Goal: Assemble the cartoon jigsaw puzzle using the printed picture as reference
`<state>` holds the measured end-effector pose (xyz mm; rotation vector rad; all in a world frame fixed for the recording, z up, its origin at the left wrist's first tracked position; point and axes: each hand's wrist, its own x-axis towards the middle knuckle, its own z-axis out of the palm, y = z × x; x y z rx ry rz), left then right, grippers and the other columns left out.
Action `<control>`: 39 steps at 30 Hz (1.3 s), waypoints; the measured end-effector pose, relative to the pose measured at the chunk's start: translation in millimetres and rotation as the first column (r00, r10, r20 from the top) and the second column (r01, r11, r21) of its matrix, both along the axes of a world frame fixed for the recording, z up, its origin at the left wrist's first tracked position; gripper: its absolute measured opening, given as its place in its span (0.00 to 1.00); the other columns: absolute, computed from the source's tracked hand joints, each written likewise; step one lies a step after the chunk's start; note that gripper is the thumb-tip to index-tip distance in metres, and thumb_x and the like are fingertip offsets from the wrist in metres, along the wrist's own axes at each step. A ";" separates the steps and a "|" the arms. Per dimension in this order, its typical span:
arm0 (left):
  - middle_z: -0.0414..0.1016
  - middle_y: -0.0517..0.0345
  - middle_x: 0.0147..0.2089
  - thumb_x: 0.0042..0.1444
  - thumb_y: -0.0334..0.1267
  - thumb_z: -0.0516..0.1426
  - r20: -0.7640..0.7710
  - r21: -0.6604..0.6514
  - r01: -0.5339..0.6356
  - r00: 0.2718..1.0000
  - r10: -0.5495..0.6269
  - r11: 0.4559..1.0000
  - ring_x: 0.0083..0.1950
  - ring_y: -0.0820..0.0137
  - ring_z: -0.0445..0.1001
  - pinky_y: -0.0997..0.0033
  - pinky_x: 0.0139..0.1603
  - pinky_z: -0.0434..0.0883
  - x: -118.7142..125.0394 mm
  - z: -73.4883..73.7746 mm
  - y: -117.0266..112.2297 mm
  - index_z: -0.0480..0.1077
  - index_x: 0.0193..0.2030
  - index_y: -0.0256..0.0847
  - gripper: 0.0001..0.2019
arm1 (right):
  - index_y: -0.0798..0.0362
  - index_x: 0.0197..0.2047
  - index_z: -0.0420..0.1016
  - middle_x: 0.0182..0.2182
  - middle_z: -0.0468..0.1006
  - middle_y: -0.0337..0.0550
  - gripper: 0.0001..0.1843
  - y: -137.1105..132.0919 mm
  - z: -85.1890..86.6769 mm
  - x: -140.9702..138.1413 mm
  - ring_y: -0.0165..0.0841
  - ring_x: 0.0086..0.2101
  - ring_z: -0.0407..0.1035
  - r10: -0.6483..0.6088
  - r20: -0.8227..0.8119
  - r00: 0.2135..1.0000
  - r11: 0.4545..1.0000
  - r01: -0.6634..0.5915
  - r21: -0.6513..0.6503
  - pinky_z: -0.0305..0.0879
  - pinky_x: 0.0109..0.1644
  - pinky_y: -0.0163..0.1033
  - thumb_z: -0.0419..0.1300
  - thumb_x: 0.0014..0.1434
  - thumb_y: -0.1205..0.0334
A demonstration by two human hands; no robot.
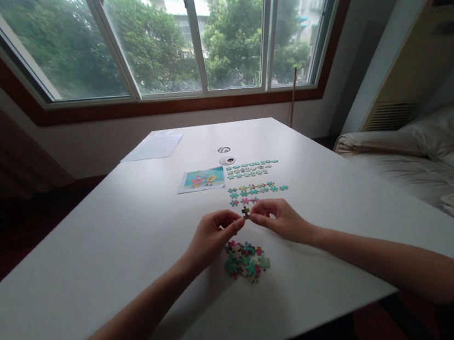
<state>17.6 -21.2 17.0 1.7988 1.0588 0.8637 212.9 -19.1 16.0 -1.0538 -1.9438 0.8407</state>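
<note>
Head view: puzzle piece [246, 211] sits mid-table, just above the white table [116, 249], pinched from both sides. Left hand [213, 239] grips it from 9 o'clock, right hand [279, 220] from 3 o'clock, fingertips of both closed on it. Can't tell if it's one piece or two joined. Loose pile of pieces [245, 260] at 6 o'clock, just below the hands, flat on the table. Sorted rows of pieces [255, 190] at 12 o'clock, near; a second set of rows [251, 168] beyond them. Reference picture [202, 179] at 11 o'clock. Two small round objects [226, 155] further out at 12. Paper sheet [153, 146] far at 11. Cushioned seat [417, 168] well apart at 3.
</note>
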 end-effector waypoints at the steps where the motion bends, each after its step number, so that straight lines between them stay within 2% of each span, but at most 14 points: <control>1: 0.70 0.59 0.25 0.52 0.45 0.56 -0.009 0.011 -0.008 1.000 0.008 1.000 0.27 0.74 0.65 0.76 0.27 0.62 -1.3 0.0 1.2 0.72 0.30 0.35 0.13 | 0.56 0.29 0.73 0.23 0.72 0.38 0.11 0.9 0.2 1.1 0.26 0.24 0.61 -0.014 -0.012 1.000 1.000 0.014 0.000 0.57 0.28 0.32 0.57 0.55 0.56; 6: 0.71 0.58 0.26 0.51 0.45 0.56 -0.055 0.062 -0.066 0.996 0.069 0.996 0.27 0.73 0.66 0.75 0.28 0.63 -10.0 -2.7 10.5 0.72 0.30 0.35 0.13 | 0.55 0.28 0.71 0.24 0.71 0.38 0.12 3.6 -1.5 5.6 0.26 0.25 0.61 -0.049 -0.049 0.998 0.999 0.049 -0.008 0.58 0.29 0.32 0.57 0.54 0.55; 9: 0.72 0.58 0.26 0.52 0.44 0.56 -0.118 0.095 -0.063 0.990 0.074 0.993 0.27 0.73 0.66 0.75 0.28 0.63 -16.3 -4.4 14.9 0.72 0.30 0.35 0.13 | 0.55 0.28 0.71 0.23 0.72 0.38 0.12 6.1 0.5 6.6 0.26 0.24 0.60 -0.062 -0.005 0.998 0.998 0.062 0.009 0.57 0.28 0.32 0.56 0.54 0.55; 11: 0.72 0.58 0.25 0.52 0.43 0.55 -0.206 0.121 -0.010 0.978 0.035 0.993 0.27 0.73 0.66 0.76 0.27 0.62 -20.3 -3.4 16.1 0.73 0.30 0.36 0.12 | 0.56 0.29 0.72 0.23 0.73 0.38 0.11 13.4 4.6 10.3 0.26 0.24 0.60 -0.087 0.070 0.994 0.995 0.084 0.050 0.56 0.28 0.32 0.56 0.54 0.56; 13: 0.72 0.59 0.25 0.52 0.41 0.55 -0.309 0.135 0.099 0.950 -0.053 0.986 0.26 0.74 0.65 0.76 0.27 0.62 -23.7 0.1 15.8 0.73 0.30 0.36 0.10 | 0.56 0.29 0.73 0.23 0.73 0.38 0.11 28.4 9.1 18.9 0.26 0.24 0.61 -0.130 0.171 0.977 0.986 0.109 0.127 0.57 0.29 0.32 0.56 0.54 0.57; 16: 0.72 0.58 0.27 0.52 0.38 0.55 -0.428 0.120 0.272 0.882 -0.197 0.955 0.28 0.73 0.66 0.77 0.29 0.62 -27.9 8.2 13.6 0.73 0.32 0.37 0.08 | 0.56 0.29 0.74 0.24 0.75 0.39 0.11 63.5 10.8 40.8 0.27 0.25 0.64 -0.282 0.317 0.906 0.946 0.208 0.247 0.58 0.31 0.32 0.55 0.53 0.58; 19: 0.72 0.57 0.31 0.51 0.39 0.57 -0.508 0.119 0.368 0.820 -0.262 0.922 0.31 0.72 0.67 0.76 0.33 0.64 -31.4 15.7 11.0 0.73 0.36 0.38 0.08 | 0.56 0.30 0.75 0.25 0.76 0.40 0.11 101.4 4.0 66.1 0.28 0.26 0.66 -0.435 0.448 0.782 0.901 0.382 0.208 0.58 0.31 0.32 0.56 0.52 0.58; 22: 0.71 0.57 0.35 0.51 0.40 0.58 -0.555 0.091 0.404 0.780 -0.290 0.910 0.33 0.72 0.68 0.75 0.34 0.64 -33.7 18.4 8.9 0.73 0.37 0.40 0.09 | 0.56 0.29 0.76 0.24 0.77 0.41 0.11 127.9 -7.0 86.5 0.29 0.26 0.68 -0.452 0.499 0.739 0.887 0.432 0.164 0.58 0.29 0.31 0.56 0.51 0.59; 27: 0.69 0.57 0.35 0.51 0.41 0.58 -0.554 0.066 0.413 0.772 -0.311 0.908 0.32 0.73 0.67 0.76 0.33 0.64 -32.5 15.0 7.9 0.73 0.37 0.40 0.09 | 0.56 0.28 0.77 0.25 0.77 0.43 0.10 145.4 -19.0 103.0 0.31 0.27 0.68 -0.466 0.564 0.681 0.872 0.462 0.163 0.57 0.29 0.32 0.59 0.48 0.57; 32: 0.70 0.57 0.33 0.50 0.38 0.60 -0.517 0.058 0.410 0.792 -0.324 0.910 0.31 0.74 0.67 0.76 0.33 0.64 -28.9 11.2 10.5 0.73 0.35 0.37 0.07 | 0.54 0.37 0.75 0.30 0.77 0.42 0.14 149.8 -24.8 104.0 0.30 0.29 0.68 -0.486 0.560 0.671 0.868 0.446 0.220 0.58 0.32 0.32 0.59 0.50 0.55; 39: 0.70 0.60 0.30 0.49 0.38 0.60 -0.389 0.019 0.359 0.862 -0.324 0.933 0.31 0.74 0.64 0.77 0.31 0.62 -27.4 7.5 11.9 0.73 0.32 0.38 0.06 | 0.51 0.38 0.76 0.30 0.77 0.41 0.13 159.0 -30.9 108.1 0.31 0.30 0.69 -0.529 0.551 0.646 0.842 0.478 0.250 0.59 0.35 0.33 0.56 0.53 0.56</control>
